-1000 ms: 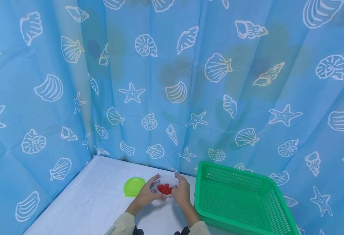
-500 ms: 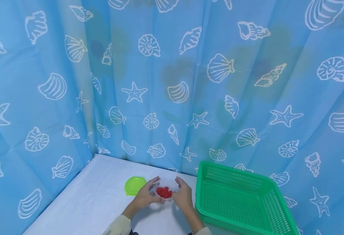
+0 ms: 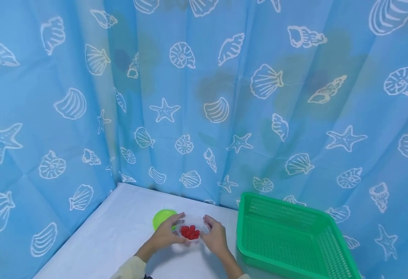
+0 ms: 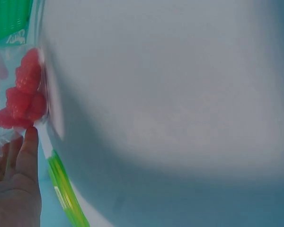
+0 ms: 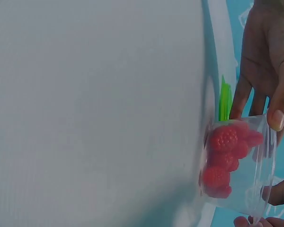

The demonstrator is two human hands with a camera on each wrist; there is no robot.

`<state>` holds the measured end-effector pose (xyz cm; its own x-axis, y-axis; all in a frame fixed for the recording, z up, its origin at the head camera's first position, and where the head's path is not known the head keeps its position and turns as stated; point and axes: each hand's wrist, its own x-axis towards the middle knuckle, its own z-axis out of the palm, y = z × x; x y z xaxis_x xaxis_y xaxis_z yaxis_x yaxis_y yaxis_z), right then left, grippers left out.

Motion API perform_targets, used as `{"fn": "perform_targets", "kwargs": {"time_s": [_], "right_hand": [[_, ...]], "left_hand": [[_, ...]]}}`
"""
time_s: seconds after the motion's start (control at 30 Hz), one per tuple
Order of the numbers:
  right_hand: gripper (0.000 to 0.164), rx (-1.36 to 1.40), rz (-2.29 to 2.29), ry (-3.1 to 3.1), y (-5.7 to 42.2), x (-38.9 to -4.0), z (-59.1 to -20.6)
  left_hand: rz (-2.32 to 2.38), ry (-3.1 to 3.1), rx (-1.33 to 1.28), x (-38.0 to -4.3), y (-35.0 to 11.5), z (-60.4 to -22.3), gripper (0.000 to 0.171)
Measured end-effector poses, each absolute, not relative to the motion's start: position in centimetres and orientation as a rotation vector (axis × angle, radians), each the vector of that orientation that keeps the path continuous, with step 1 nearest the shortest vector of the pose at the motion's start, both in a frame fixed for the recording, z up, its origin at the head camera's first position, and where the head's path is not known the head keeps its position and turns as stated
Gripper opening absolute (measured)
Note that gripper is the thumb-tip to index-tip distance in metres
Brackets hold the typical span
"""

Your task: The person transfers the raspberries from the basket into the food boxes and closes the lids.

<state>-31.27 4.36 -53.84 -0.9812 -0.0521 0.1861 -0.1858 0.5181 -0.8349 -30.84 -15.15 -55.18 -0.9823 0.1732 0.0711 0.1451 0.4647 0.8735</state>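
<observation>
Both hands hold a clear plastic tub (image 3: 196,221) between them, one on each side. Several red raspberries (image 3: 190,232) lie in its bottom. In the head view my left hand (image 3: 162,233) grips the tub's left side, while my right hand (image 3: 216,237) grips its right side. The right wrist view shows the right thumb on the rim of the tub (image 5: 248,189) and other fingers beneath. Fingers of the left hand (image 4: 16,189) touch the tub's underside in the left wrist view. A lime-green lid (image 3: 160,217) lies on the table, partly behind the left hand.
A green perforated basket (image 3: 282,207) stands to the right of the hands on the white-covered table (image 3: 120,217). Blue curtains (image 3: 197,135) printed with shells hang behind and to the left of the table.
Both hands have carried the tub a little left and nearer to me, towards the lid. The head view has swung slightly left. Lid and basket stay put on the table.
</observation>
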Motion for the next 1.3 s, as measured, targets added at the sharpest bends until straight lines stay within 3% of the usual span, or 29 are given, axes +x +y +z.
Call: {"fn": "perform_targets", "kwargs": {"time_s": [0.67,1.0,1.3], "right_hand": [[0.067,0.297,1.575,-2.581,4.5,-31.2,-53.4],[0.052,0.252,1.544,-2.572,4.7,-31.3,-53.2],[0.053,0.17,1.568,-2.596,4.6,-31.4,-53.0]], "left_hand": [[1.569,2.61,0.326,-30.8,-16.5,-54.2,0.1],[1.519,2.807,-0.174,-33.2,-19.8,-52.9,0.081],[1.398,2.685,-0.46,-34.4,-21.3,-52.8,0.086]]}}
